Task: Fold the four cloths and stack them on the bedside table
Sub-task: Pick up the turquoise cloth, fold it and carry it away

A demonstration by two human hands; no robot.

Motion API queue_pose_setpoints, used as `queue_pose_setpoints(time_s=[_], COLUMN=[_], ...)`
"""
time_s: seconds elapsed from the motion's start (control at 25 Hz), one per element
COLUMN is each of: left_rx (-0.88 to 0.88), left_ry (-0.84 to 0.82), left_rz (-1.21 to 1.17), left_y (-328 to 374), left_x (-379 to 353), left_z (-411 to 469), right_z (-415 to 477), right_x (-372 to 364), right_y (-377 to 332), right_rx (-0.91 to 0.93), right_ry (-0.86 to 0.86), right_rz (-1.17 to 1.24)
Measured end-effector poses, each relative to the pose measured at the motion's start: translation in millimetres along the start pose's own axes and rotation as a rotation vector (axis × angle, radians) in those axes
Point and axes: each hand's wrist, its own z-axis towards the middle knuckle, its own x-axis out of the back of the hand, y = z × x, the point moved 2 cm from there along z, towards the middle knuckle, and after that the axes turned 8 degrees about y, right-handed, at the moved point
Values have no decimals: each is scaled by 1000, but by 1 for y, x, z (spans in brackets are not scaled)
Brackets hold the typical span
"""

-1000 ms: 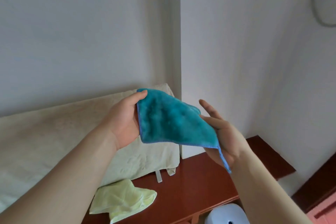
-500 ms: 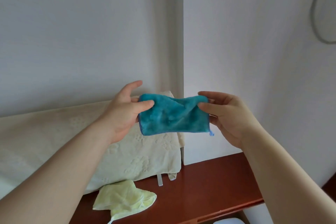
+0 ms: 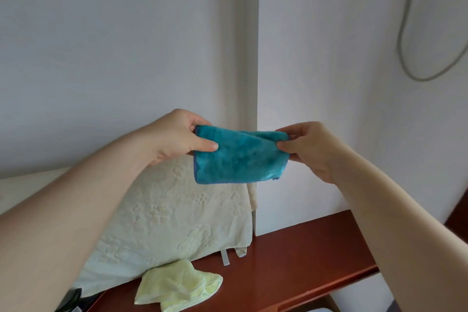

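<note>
We see the left hand (image 3: 177, 139) pinching the top left corner of a blue cloth (image 3: 240, 159). Its thumb lies on the front of the cloth and its fingers are curled in behind. The right hand (image 3: 311, 149) pinches the top right corner the same way, thumb in front. The two hands are level with each other.

The blue cloth hangs between them in the air as a small folded shape, wider than it is tall. Its top edge sags a little in the middle. A tiny loop sticks out at its lower right corner. The cloth is high above the back left part of the tabletop (image 3: 291, 261) and touches nothing but the hands.

Behind and below the cloth, a pale pillow (image 3: 172, 215) with a flower pattern leans against the wall (image 3: 101, 58). Its lower corner comes down on the back left part of the red-brown tabletop.

A yellow-green cloth (image 3: 177, 289) lies bunched up near the front left edge of the tabletop, just in front of the pillow.

At the far left front corner there is a dark thing (image 3: 71, 299), but we cannot tell what it is. A grey cord (image 3: 405, 33) hangs in a loop on the wall, high up on the right.
</note>
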Motion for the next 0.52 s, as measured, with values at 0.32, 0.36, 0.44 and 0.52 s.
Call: queue_pose_setpoints(time_s=[0.32,0.36,0.44,0.52], left_rx=[88,98,107,85], left_ry=[-87,-71,-37,-23], left_rz=[-41,-50,-76,-75], left_y=[33,38,45,49], left_x=[16,17,20,22], left_z=[10,12,15,16], right_z=[-3,-3,-2,-2], right_x=[11,12,16,20], right_y=[-46,-51,-58,-63], right_rx=[32,31,30,39], right_ry=[90,91,109,142], right_rz=[-11,-9,-22,-84])
